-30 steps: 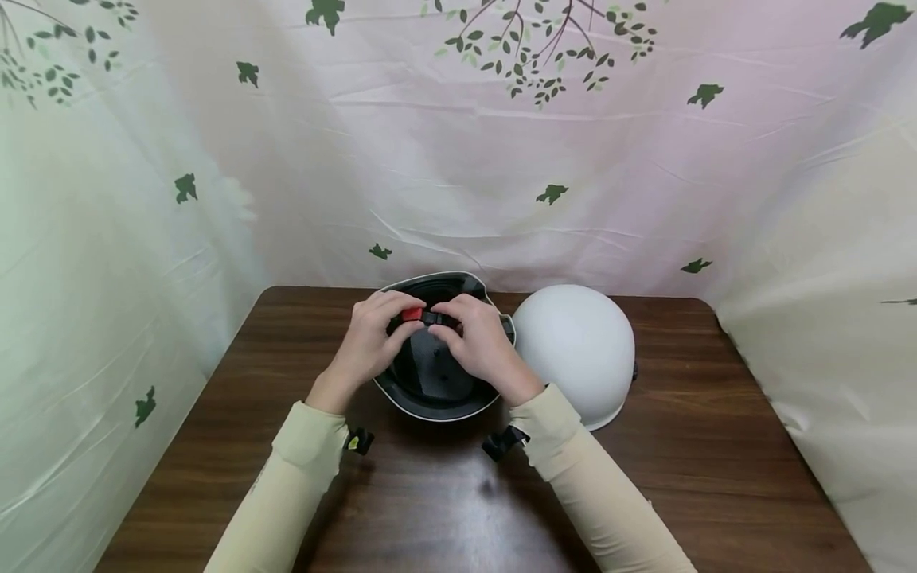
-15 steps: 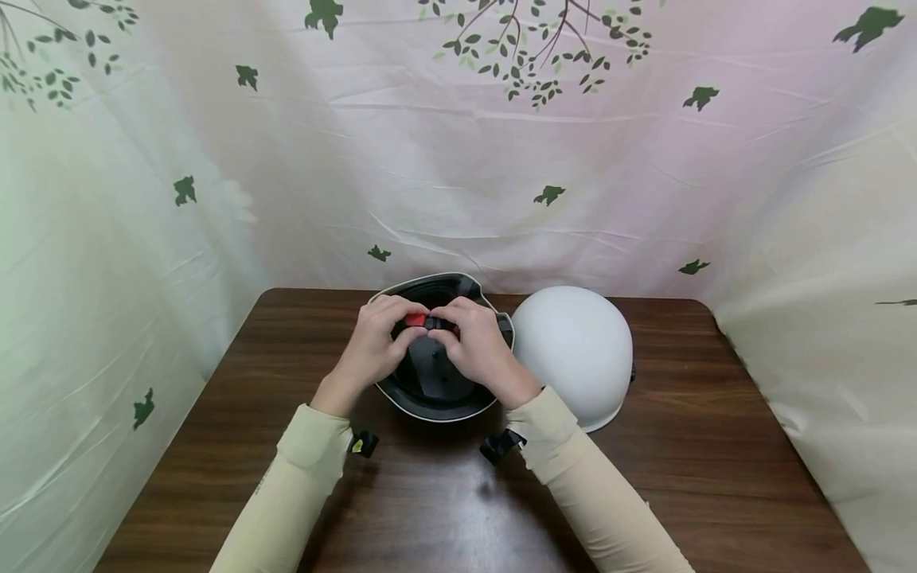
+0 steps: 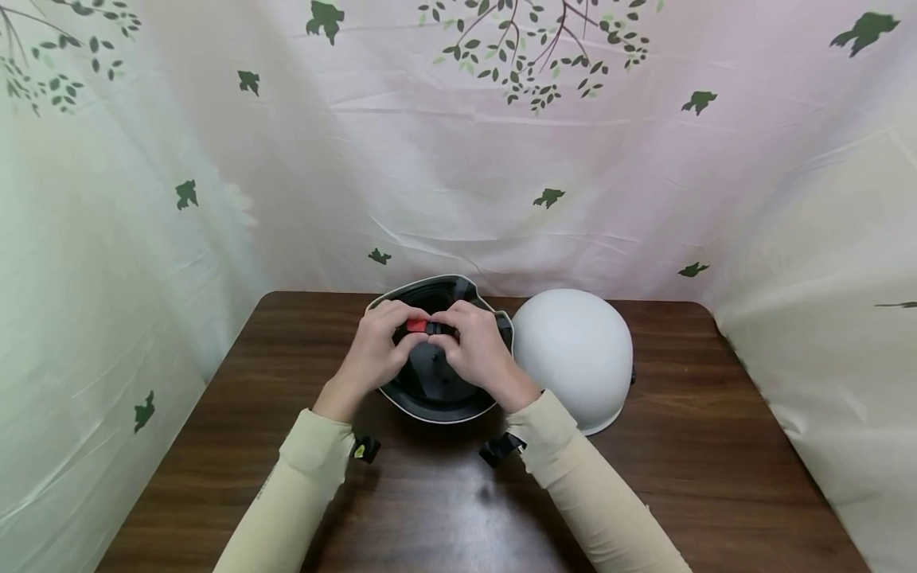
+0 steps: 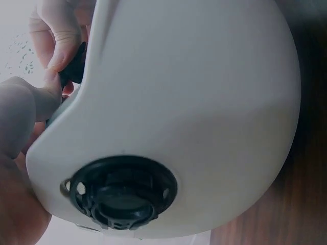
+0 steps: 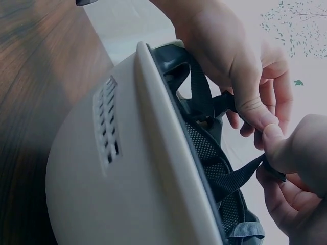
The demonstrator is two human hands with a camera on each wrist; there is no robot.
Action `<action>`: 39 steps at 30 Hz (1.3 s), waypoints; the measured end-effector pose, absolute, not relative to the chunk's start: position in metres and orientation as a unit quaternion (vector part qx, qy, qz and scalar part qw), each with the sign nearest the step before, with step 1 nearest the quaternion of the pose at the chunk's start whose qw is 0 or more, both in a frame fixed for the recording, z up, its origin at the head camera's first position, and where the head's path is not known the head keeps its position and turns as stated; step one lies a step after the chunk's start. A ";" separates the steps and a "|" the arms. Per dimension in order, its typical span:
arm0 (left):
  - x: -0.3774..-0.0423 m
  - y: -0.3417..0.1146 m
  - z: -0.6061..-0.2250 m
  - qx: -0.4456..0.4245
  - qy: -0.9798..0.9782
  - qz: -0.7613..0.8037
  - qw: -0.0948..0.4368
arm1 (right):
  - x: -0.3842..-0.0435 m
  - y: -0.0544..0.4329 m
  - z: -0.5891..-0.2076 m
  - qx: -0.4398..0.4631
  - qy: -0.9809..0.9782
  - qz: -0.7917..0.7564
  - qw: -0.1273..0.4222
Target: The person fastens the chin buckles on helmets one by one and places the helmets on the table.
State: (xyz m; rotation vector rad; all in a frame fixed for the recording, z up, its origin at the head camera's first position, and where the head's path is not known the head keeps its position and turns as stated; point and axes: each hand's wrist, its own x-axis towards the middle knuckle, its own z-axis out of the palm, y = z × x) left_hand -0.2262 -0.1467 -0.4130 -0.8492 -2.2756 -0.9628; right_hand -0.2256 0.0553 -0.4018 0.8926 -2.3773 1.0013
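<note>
A white helmet lies upside down on the table, its black inside facing up. Over its opening, my left hand pinches the red part of the chin strap buckle between thumb and fingers. My right hand pinches the black part from the other side, and the thumbs meet at the middle. In the right wrist view the black strap runs from the padded lining up to the fingers. The left wrist view shows the smooth shell with a round black fitting; the fingers hide much of the buckle.
A second white helmet stands dome up, close to the right of the first. Brown wooden table lies under both, with a printed cloth hanging behind its back edge. Small black cameras sit at both wrists.
My left hand has moved slightly to the right, and the fingertips of both hands have come together around the buckle. The whole head view has shifted a little; both helmets stay put.
</note>
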 end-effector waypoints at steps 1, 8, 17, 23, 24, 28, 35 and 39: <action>-0.226 -0.147 -0.414 -0.313 -0.842 -0.355 0.260 | -0.225 0.055 -0.403 0.320 -0.852 0.360 0.203; -0.226 -0.150 -0.414 -0.324 -0.841 -0.352 0.254 | -0.227 0.057 -0.406 0.331 -0.849 0.363 0.194; -0.228 -0.155 -0.413 -0.325 -0.832 -0.367 0.260 | -0.230 0.064 -0.402 0.339 -0.848 0.367 0.179; -0.226 -0.154 -0.415 -0.339 -0.816 -0.379 0.275 | -0.228 0.062 -0.402 0.341 -0.846 0.367 0.184; -0.226 -0.153 -0.415 -0.341 -0.814 -0.379 0.278 | -0.228 0.062 -0.403 0.342 -0.845 0.366 0.187; -0.226 -0.151 -0.416 -0.340 -0.816 -0.375 0.280 | -0.227 0.059 -0.405 0.341 -0.843 0.367 0.197; -0.226 -0.150 -0.414 -0.332 -0.824 -0.371 0.271 | -0.227 0.058 -0.405 0.338 -0.843 0.368 0.202; -0.225 -0.150 -0.414 -0.332 -0.826 -0.369 0.268 | -0.227 0.057 -0.406 0.337 -0.845 0.365 0.200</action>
